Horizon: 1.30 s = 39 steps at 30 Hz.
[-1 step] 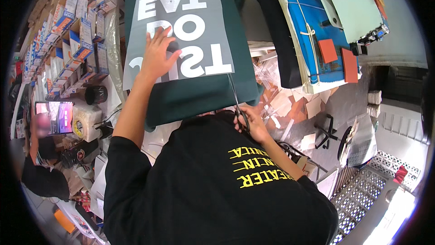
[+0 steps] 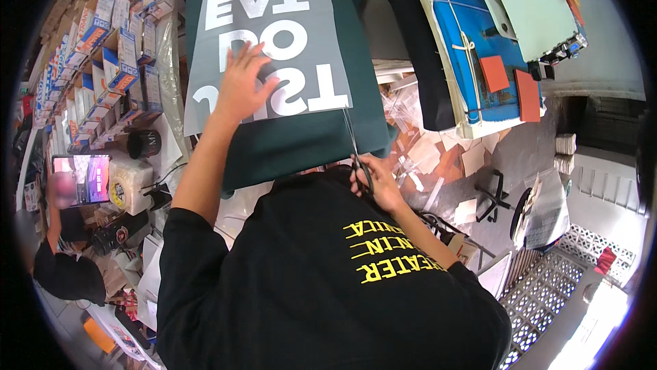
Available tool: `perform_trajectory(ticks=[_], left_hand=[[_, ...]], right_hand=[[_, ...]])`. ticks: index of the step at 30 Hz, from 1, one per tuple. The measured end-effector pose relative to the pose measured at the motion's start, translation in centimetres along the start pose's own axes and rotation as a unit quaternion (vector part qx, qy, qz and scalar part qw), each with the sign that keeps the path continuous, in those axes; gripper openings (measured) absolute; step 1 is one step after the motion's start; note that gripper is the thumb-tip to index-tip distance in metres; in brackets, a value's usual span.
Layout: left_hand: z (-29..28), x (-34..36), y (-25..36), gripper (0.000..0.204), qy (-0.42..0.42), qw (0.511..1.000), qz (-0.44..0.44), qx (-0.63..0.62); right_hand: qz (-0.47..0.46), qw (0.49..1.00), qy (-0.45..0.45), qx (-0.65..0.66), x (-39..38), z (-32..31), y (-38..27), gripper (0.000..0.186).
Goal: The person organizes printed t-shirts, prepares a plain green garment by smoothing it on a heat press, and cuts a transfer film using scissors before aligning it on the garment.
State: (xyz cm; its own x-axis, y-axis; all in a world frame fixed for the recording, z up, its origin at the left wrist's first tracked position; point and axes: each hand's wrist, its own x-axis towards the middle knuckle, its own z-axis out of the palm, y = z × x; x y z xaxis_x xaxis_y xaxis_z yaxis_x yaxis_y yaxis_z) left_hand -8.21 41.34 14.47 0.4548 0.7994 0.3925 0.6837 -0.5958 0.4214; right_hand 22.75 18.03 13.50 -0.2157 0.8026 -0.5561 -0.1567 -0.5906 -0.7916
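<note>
A translucent grey transfer sheet with large white letters (image 2: 205,82) lies over a dark green cloth (image 2: 287,151) on a raised board in front of me. My left hand (image 2: 245,82) rests on the sheet with its fingers spread, covering some of the lettering. My right hand (image 2: 376,182) is wrapped round the dark handles of a pair of scissors (image 2: 350,134). Their long blades point away from me, with the tips at the sheet's near right corner. Whether the blades touch the sheet, I cannot tell.
To the left, a shelf holds several long cartons (image 2: 123,62), beside a dark mug (image 2: 144,144) and a lit tablet (image 2: 89,178) near another person's arm. At right stands a blue-topped press table (image 2: 452,34) with orange pads (image 2: 494,74). Paper scraps (image 2: 424,154) litter the floor.
Very little differs. The lettered sheet and my left hand sit a touch farther up, and my right hand with the scissors has shifted slightly up and left.
</note>
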Motion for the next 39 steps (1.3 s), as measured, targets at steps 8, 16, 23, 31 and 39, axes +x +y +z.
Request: perform_trajectory(ticks=[8,16,23,31,39], left_hand=[[2.5,0.0,6.7,0.036,-0.023,0.995,0.041,-0.085],[3.2,-0.3,7.3,0.035,-0.027,0.995,0.04,-0.089],[4.7,-0.2,10.0,0.039,-0.022,0.995,0.073,-0.057],[6.9,0.0,11.1,0.019,0.033,0.987,0.143,-0.062],[5.9,-0.5,12.3,0.015,0.048,0.986,0.113,-0.112]], right_hand=[[-0.015,0.995,0.102,-0.002,2.3,2.8,-3.2,0.044],[0.0,0.995,0.101,-0.013,2.1,2.1,-3.5,0.043],[0.001,0.995,0.096,-0.025,1.9,1.8,-2.8,0.042],[0.005,0.992,0.123,-0.004,3.3,2.9,-5.0,0.038],[-0.002,0.992,0.127,0.008,5.2,3.2,-6.3,0.033]])
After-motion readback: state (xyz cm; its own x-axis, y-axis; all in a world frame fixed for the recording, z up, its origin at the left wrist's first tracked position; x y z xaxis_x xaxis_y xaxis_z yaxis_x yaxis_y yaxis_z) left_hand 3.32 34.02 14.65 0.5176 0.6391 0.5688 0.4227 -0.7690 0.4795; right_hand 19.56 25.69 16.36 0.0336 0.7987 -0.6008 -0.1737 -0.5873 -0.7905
